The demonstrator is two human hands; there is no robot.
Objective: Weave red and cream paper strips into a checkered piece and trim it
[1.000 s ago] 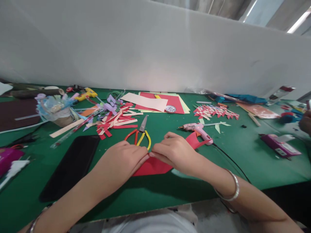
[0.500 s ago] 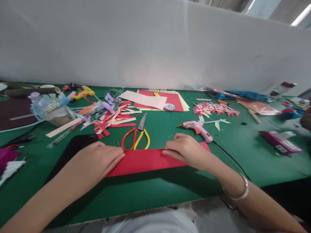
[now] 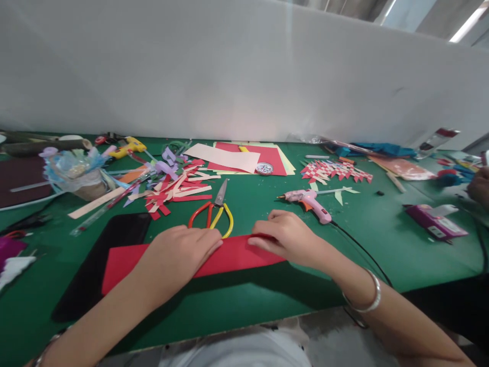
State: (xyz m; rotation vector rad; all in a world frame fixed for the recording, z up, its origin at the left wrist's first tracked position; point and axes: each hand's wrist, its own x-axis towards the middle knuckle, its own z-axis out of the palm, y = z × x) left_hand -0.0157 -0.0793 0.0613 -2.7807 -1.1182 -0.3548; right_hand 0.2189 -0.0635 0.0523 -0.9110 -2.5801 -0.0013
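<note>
A long folded strip of red paper [image 3: 237, 253] lies across the green table [image 3: 267, 300] near its front edge. My left hand [image 3: 179, 255] presses flat on the strip's middle, fingers pointing right. My right hand [image 3: 284, 235] pinches the strip's upper edge near its right end. The strip's left end [image 3: 118, 265] lies over a black phone [image 3: 95, 260]. Red and yellow scissors [image 3: 212, 214] rest just beyond my hands.
A pink glue gun [image 3: 309, 200] with a black cord lies right of centre. Cut red and cream strips [image 3: 175, 188], paper sheets [image 3: 244, 159], a woven red and white piece [image 3: 336, 172], a purple box [image 3: 435, 223] and craft clutter at the left fill the table. Another person's hand [image 3: 479, 186] shows at the right edge.
The red paper went from a bunched piece to a long flat strip and has slid left over the phone. My hands spread apart, then came closer together again along it.
</note>
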